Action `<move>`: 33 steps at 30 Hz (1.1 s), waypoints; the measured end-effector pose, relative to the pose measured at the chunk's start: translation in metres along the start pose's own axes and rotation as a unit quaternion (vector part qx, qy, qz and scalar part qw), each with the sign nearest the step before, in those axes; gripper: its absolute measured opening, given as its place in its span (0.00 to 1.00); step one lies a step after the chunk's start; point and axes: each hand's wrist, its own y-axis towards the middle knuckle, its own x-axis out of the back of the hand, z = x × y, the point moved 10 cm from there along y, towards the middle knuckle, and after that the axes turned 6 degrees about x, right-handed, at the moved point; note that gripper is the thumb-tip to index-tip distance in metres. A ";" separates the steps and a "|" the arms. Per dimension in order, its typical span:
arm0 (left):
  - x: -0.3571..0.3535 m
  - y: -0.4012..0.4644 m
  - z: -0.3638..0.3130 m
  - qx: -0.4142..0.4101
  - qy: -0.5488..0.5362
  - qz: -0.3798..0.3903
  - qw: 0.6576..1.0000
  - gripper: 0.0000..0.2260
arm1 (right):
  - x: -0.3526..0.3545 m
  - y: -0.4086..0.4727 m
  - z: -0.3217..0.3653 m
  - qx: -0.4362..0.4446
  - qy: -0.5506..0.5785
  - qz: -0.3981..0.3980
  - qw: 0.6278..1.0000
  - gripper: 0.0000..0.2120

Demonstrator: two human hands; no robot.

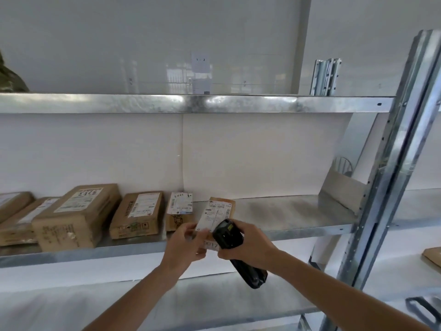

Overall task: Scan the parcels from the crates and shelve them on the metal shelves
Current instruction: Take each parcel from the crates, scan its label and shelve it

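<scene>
A small brown parcel (218,211) with a white label is held over the front edge of the middle metal shelf (286,211), just below the centre of the view. The left hand (183,247) is seen at about 7 o'clock from the parcel, and its fingers are curled around the near end of the parcel, so the parcel is pinched there. The right hand (248,244) is placed at about 5 o'clock from the parcel, and its fingers are closed around a black scanner (229,235). The head of the scanner is pointed toward 11 o'clock and lies over the lower part of the label, while its handle reaches down toward 5 o'clock, below the hand. Whether the scanner touches the label cannot be told. At 9 o'clock from the held parcel, a row of brown boxes (136,213) is laid on the same shelf; the nearest small box (179,210) stands just beside the parcel. At 12 o'clock an upper shelf (191,103) is seen, and a white sheet of paper (201,72) is fixed on the wall above it. At 3 o'clock a metal post (391,175) of the rack is standing, tilted in the view. Another brown parcel (433,259) is partly seen at the right edge.
</scene>
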 end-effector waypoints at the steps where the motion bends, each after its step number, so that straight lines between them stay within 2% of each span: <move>1: -0.003 0.008 0.003 0.010 0.000 0.002 1.000 0.17 | 0.001 0.011 -0.006 0.003 -0.004 0.008 1.000 0.34; 6: -0.004 0.040 0.017 0.022 0.061 -0.011 0.998 0.18 | -0.002 0.057 -0.033 0.014 -0.020 0.065 0.998 0.29; 10: -0.002 0.047 0.013 -0.025 0.121 -0.050 0.991 0.08 | -0.014 0.082 -0.044 0.018 -0.029 0.109 0.993 0.31; 14: 0.004 0.052 -0.002 -0.076 0.183 -0.102 0.975 0.10 | -0.018 0.101 -0.044 0.021 -0.036 0.126 0.991 0.29; 33: 0.023 0.075 -0.010 -0.075 0.247 -0.162 0.952 0.05 | -0.026 0.134 -0.040 -0.010 -0.038 0.171 0.985 0.26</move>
